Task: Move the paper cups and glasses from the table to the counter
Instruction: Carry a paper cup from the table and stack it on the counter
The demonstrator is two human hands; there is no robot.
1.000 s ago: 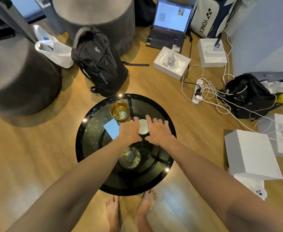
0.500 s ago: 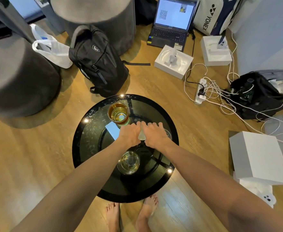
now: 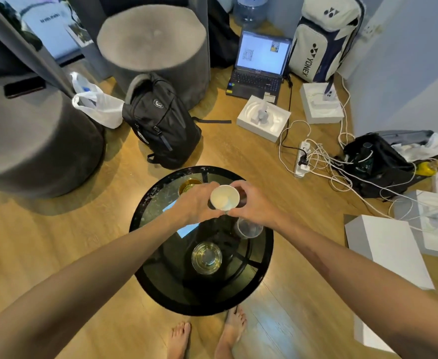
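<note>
a white paper cup (image 3: 224, 197) is held upright above the round black glass table (image 3: 145, 218), mouth open to the camera. the left hand (image 3: 194, 203) wraps its fingers around the cup's left side, and the right hand (image 3: 254, 203) pinches its right side with curled fingers. on the table stand an amber glass (image 3: 188, 184) behind the left hand, a clear glass (image 3: 206, 257) nearer the bare feet, and a clear plastic cup (image 3: 247, 228) under the right wrist. a blue paper (image 3: 186, 230) lies beneath the left forearm.
</note>
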